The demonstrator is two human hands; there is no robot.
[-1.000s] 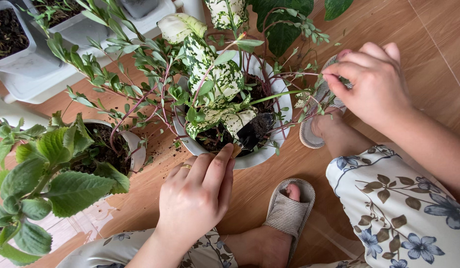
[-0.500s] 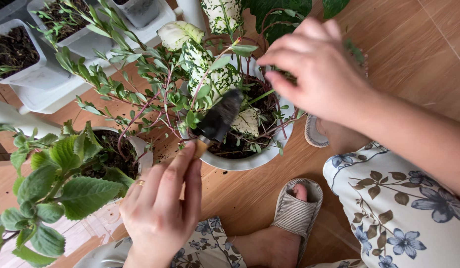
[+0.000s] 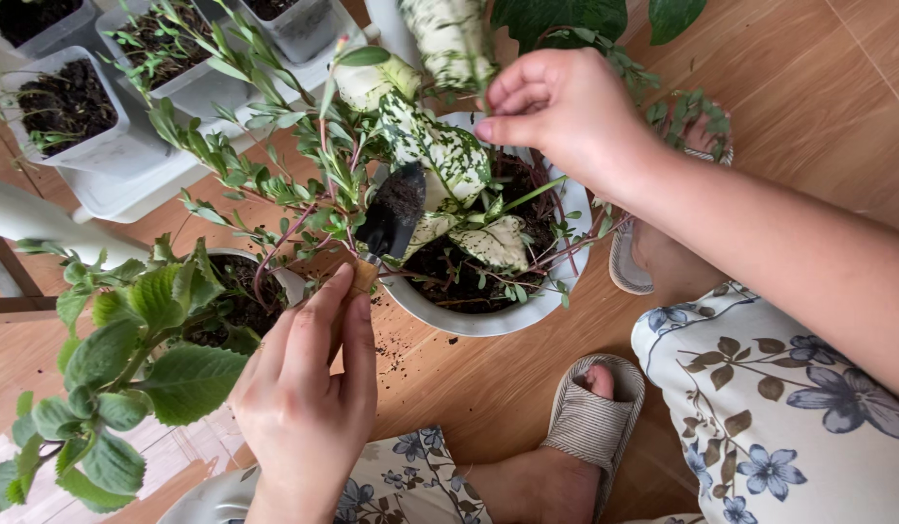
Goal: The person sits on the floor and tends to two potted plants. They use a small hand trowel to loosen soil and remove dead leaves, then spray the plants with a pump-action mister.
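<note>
1. the left hand (image 3: pixel 304 408) was closed around the handle of a small black trowel (image 3: pixel 391 212), its blade loaded with dark soil and tilted over the left rim of the round white pot (image 3: pixel 488 318).
2. the right hand (image 3: pixel 556 112) was over the far side of that pot, thumb and fingers pinched together on a stem or leaf of the white-speckled plant (image 3: pixel 440 146); exactly what it gripped could not be told, as the foliage hid it.
3. judged from how things lay, the pot already held a good fill of soil around the plant, and the scoop on the blade had not been tipped in.
4. crumbs of spilled soil (image 3: pixel 391 354) lay on the wooden floor (image 3: pixel 808 78) just near the pot, not swept up.
5. the trowel sat between the two hands, nearer the left, its blade touching or almost touching the trailing pink-stemmed sprigs (image 3: pixel 304 209).
6. a second pot with broad green leaves (image 3: pixel 129 330) stood to the left, touching nothing the hands held; grey seedling tubs (image 3: pixel 90 126) stood far left.
7. the person's striped slippers (image 3: pixel 590 422) rested on the floor near the pot.
</note>
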